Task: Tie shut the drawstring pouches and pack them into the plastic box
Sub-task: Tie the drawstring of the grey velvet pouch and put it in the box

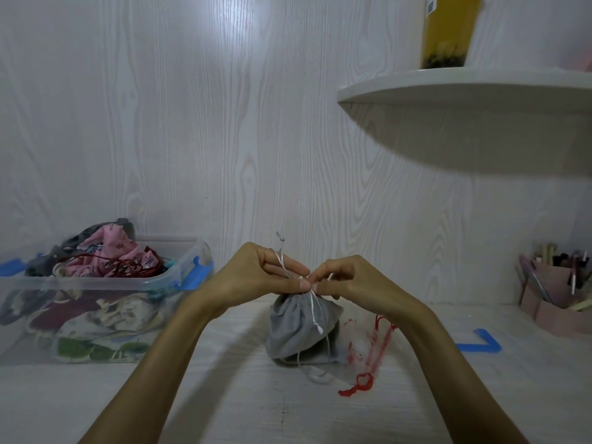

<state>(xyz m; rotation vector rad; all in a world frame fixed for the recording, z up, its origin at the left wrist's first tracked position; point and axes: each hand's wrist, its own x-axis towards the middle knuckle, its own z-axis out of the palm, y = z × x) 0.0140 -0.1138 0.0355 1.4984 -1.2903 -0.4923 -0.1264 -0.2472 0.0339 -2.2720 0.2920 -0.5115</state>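
A pale wood-grain table [224,395] ran up to a matching wall. At the left stood a clear plastic box [96,283] with blue clips, heaped with tied pouches. At the middle a grey pouch [294,328] sat on the table, lying over a white pouch with red cord [368,350]. Above its gathered neck the left hand [256,277] and right hand [349,278] met, each pinching the silver drawstring [315,310], fingers curled. Blue tape [483,342] marked the table at the right.
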